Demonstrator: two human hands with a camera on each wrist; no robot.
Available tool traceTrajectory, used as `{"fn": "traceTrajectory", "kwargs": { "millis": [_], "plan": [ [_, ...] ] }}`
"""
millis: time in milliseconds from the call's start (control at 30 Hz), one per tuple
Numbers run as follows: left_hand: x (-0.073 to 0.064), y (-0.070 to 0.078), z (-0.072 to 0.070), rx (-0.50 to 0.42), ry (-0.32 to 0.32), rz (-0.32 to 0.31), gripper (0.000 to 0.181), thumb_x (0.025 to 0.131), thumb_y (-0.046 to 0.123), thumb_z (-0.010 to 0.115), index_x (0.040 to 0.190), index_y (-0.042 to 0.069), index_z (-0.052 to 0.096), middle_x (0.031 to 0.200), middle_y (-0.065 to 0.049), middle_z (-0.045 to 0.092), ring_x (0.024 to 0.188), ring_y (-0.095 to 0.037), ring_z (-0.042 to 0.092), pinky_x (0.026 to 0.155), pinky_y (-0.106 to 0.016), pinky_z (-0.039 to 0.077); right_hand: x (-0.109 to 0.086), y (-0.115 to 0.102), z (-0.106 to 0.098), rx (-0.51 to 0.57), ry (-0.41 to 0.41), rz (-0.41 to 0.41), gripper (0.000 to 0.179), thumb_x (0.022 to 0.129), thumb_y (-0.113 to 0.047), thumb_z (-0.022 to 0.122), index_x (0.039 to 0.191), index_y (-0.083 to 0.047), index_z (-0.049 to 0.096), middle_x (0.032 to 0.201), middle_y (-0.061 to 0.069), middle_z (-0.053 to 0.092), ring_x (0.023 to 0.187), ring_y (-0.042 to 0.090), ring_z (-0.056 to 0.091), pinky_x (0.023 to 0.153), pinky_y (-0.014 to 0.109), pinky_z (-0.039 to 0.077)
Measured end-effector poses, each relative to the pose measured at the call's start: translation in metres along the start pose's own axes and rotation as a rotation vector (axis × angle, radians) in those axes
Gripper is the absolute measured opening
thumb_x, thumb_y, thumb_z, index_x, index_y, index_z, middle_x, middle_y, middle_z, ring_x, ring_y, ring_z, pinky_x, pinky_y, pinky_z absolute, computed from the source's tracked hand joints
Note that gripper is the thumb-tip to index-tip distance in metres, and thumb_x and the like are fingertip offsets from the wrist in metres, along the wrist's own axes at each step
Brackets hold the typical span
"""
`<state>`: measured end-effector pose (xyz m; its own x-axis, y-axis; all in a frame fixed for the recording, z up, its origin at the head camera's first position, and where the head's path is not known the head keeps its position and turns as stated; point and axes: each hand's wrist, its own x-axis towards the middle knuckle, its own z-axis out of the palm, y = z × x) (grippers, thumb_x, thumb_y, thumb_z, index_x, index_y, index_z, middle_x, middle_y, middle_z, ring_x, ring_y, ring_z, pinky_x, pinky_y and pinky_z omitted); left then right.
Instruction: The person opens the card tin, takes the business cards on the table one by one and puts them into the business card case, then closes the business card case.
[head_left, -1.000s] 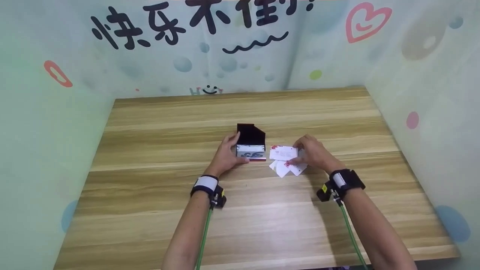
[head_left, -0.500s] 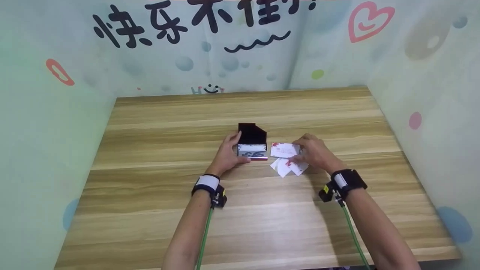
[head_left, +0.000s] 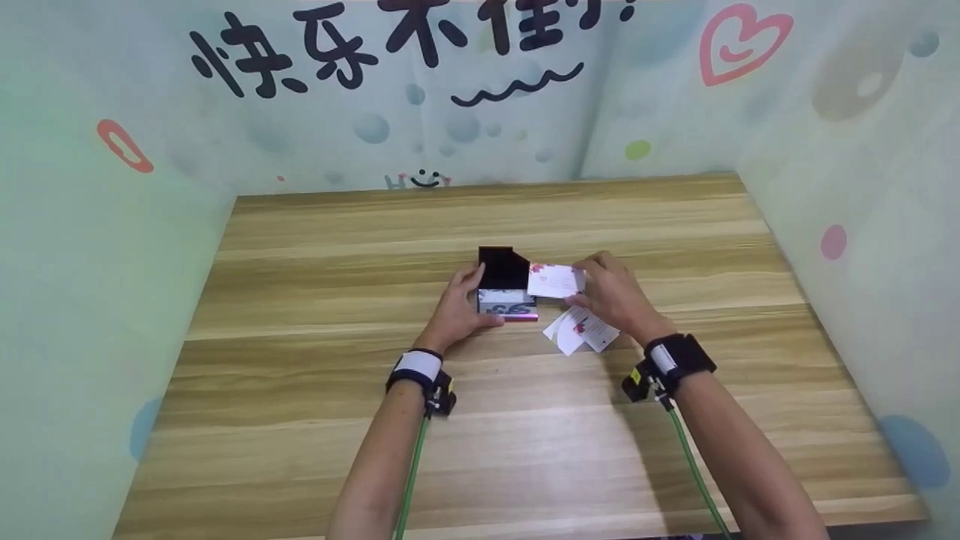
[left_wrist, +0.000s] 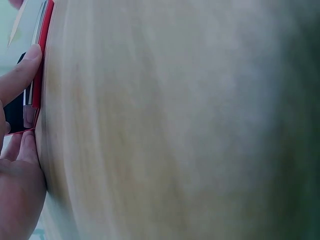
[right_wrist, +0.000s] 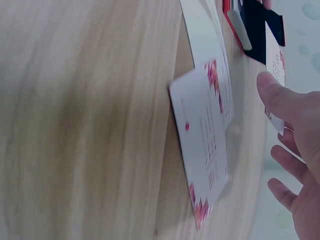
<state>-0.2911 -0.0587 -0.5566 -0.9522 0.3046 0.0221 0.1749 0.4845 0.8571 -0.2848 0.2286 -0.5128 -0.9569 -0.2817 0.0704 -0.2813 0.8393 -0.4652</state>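
Note:
A small card case (head_left: pixel 517 317), black inside with its lid (head_left: pixel 501 268) raised, stands on the table. My left hand (head_left: pixel 455 313) holds it at its left side, the thumb along the front edge. Its red outer edge (left_wrist: pixel 43 47) shows in the left wrist view. Near the lid's right edge, my right hand (head_left: pixel 616 294) pinches a white business card (head_left: pixel 555 280) with red flower print between thumb and fingers. In the right wrist view that card (right_wrist: pixel 275 60) is raised off the table. Whether it touches the lid I cannot tell.
Several loose business cards (head_left: pixel 568 335) lie overlapped on the wooden table (head_left: pixel 315 300), to the right of and in front of the case. A printed backdrop (head_left: pixel 360 150) closes off the back and both sides. A green cable (head_left: pixel 410 472) runs from each wrist camera.
My right hand has lifted a business card from the loose cards and moved it back and left to the case's lid. The left hand stays on the case.

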Motion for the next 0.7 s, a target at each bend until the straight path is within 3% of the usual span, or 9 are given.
{"fn": "traceTrajectory", "kwargs": {
  "millis": [267,500,700],
  "plan": [
    [0.001,-0.001,0.001,-0.047,-0.005,-0.02,0.106,0.072,0.018,0.09,0.157,0.009,0.028,0.16,-0.02,0.03,0.15,-0.036,0.028,0.127,-0.042,0.021,0.011,-0.016,0.01,-0.02,0.037,-0.063,0.063,0.083,-0.023,0.081,0.136,0.002,0.057,0.128,0.022,0.056,0.115,0.039,0.056,0.1,0.053,0.047],
    [0.004,0.0,0.002,-0.034,-0.005,-0.037,0.106,0.072,0.018,0.09,0.158,0.013,0.028,0.161,-0.017,0.03,0.15,-0.034,0.028,0.127,-0.042,0.02,0.019,-0.028,0.015,0.019,0.034,0.004,0.065,0.082,-0.022,0.082,0.137,0.0,0.056,0.134,0.02,0.053,0.118,0.038,0.055,0.102,0.053,0.049],
    [0.002,0.0,0.002,-0.023,-0.004,-0.054,0.106,0.072,0.018,0.09,0.158,0.013,0.028,0.162,-0.015,0.029,0.151,-0.034,0.028,0.127,-0.043,0.019,0.028,-0.037,0.021,0.005,0.043,-0.034,0.062,0.083,-0.019,0.08,0.136,0.0,0.057,0.131,0.022,0.054,0.119,0.039,0.056,0.104,0.053,0.047]
  ]
}}
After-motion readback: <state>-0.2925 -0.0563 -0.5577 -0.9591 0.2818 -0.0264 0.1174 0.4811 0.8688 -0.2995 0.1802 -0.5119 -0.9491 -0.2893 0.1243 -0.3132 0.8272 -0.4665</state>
